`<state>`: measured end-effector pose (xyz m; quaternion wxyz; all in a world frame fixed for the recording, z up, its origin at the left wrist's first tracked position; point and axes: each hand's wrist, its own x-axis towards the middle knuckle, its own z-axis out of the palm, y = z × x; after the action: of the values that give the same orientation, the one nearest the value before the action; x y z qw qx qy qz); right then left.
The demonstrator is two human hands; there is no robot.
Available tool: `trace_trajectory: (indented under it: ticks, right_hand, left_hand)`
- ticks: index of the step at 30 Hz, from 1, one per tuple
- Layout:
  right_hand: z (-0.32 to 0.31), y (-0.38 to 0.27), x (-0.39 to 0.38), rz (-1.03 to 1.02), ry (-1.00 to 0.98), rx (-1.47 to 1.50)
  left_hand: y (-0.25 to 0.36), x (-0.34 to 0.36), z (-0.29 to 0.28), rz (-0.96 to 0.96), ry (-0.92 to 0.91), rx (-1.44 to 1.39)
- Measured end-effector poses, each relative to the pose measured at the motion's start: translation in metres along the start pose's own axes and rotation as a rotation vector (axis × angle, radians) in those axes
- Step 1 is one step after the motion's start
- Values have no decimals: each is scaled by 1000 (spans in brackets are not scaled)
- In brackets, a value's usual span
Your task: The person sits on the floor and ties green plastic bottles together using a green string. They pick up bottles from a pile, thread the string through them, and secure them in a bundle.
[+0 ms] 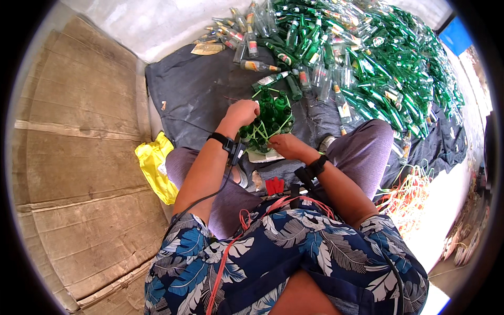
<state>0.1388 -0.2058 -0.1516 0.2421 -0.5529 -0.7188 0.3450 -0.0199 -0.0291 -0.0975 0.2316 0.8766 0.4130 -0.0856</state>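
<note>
A tight cluster of green glass bottles (270, 113) stands upright between my knees, necks up, with a light-green plastic strap (287, 125) running around and across it. At the cluster's left side, my left hand (243, 113) is closed, fingers curled in; what it grips is hidden. On the near right side, my right hand (286, 146) pinches the strap low against the bottles. Under the cluster, the edge of a pale flat board (265, 156) shows. Both wrists wear black bands, the left one with a cable.
A large heap of loose green and clear bottles (378, 68) fills the far right on a black sheet (184, 89). Cardboard (84, 142) covers the left side. A yellow bag (157, 165) lies by my left knee, tangled red and white straps (407, 197) by my right. Red-handled tools (274, 186) lie at my lap.
</note>
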Motion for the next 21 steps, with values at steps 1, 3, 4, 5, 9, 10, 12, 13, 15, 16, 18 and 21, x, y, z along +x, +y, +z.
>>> trace_trajectory:
  ticks: [1,3,4,5,9,10,12,13,15,16,18,21]
  right_hand:
    - [-1,-1,-1,-1,-1,3]
    - [-3,-3,-2,-14,-2,-38]
    - [-4,-3,-1,-21,-3,-58]
    - [-4,-4,0,-19,-16,-75]
    - [2,6,3,-123,-50,-194]
    - [2,7,3,-159,-51,-222]
    - [5,13,4,-230,-10,-294]
    - [9,18,4,-269,30,-338]
    - [12,17,4,-263,75,-333]
    - [8,6,2,-219,80,-286]
    - [5,1,1,-175,91,-252]
    - [3,11,0,-206,97,-286]
  left_hand:
    - [1,-7,2,25,87,-8]
    - [6,-25,4,74,259,-22]
    - [9,-33,3,73,283,-21]
    - [13,-41,1,72,306,-21]
    - [15,-75,14,208,217,-133]
    - [17,-84,20,210,134,-124]
    - [32,-99,28,220,203,-13]
    - [42,-105,31,225,239,43]
    - [45,-106,46,201,356,81]
    - [43,-105,50,190,381,80]
    - [39,-104,53,188,397,74]
    - [39,-102,51,198,385,62]
